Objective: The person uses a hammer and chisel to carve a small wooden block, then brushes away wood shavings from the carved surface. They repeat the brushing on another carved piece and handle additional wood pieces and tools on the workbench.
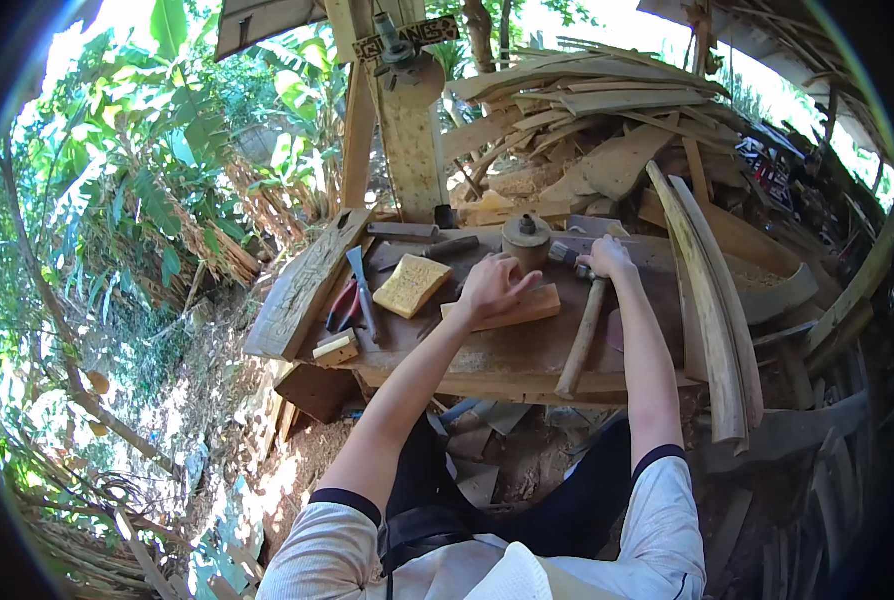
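My left hand rests over a reddish-brown wooden block on the workbench, its thumb stretched out and other fingers loosely bent. To its right, my right hand is closed at the head end of a hammer, whose pale wooden handle points back toward me over the bench's near edge. The fingertips are partly hidden there. Just beyond both hands stands a round, can-like container with a dark knob on top. A yellowish, sponge-like block lies left of my left hand.
On the bench's left lie a blue-handled chisel-like tool, red-handled pliers and a small wooden piece. A thick plank edges that side; long curved boards lean at the right. Wood scraps pile up behind a post.
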`<state>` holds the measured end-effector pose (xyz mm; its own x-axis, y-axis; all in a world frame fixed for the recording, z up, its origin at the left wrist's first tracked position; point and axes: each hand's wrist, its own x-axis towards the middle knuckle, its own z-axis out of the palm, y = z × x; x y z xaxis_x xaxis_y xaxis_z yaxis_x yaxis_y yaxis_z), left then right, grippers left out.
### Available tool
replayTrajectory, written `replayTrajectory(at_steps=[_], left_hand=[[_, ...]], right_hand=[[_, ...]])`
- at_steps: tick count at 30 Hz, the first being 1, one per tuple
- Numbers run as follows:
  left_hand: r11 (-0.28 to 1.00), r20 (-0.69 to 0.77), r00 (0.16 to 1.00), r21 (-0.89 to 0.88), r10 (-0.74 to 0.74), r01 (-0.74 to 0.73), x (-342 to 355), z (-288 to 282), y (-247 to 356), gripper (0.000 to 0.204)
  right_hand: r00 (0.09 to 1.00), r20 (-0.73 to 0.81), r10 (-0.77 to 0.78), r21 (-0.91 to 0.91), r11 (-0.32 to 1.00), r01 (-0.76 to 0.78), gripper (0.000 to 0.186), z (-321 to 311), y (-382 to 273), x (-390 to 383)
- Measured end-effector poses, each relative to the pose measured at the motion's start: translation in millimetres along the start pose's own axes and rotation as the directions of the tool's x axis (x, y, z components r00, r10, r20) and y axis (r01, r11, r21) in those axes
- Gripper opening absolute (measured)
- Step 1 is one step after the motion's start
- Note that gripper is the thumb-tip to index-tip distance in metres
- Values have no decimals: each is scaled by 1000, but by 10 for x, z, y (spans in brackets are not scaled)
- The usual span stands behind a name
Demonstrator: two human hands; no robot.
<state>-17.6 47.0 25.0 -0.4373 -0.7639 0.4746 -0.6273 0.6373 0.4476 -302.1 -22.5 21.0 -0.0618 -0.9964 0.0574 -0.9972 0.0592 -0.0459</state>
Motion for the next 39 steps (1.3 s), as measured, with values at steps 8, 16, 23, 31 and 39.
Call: replayTrajectory(at_steps=[8, 16, 23, 31, 39], left_hand=[[986, 94, 983, -62, 160, -155, 17, -64, -75, 75], [949, 227, 953, 195, 201, -247, -320, -230, 26, 72], [916, 142, 983, 369, 112, -158, -416, -118, -73, 52], [820, 33, 957, -508, -287, 264, 109, -5, -61, 52], [-91, 399, 821, -913, -408, 399, 556, -353, -684, 61]], right_hand=[[987, 154, -51, 166, 986, 25, 62, -200, -21, 30], [992, 51, -116, 269, 958, 98, 58, -39, 38, -41], [976, -155, 156, 713, 701, 1, 41, -29, -182, 66], [871, -474, 126, 857, 294, 424, 28, -113, -163, 20], [778, -81, -623, 945, 201, 259, 38, -439, -518, -422]])
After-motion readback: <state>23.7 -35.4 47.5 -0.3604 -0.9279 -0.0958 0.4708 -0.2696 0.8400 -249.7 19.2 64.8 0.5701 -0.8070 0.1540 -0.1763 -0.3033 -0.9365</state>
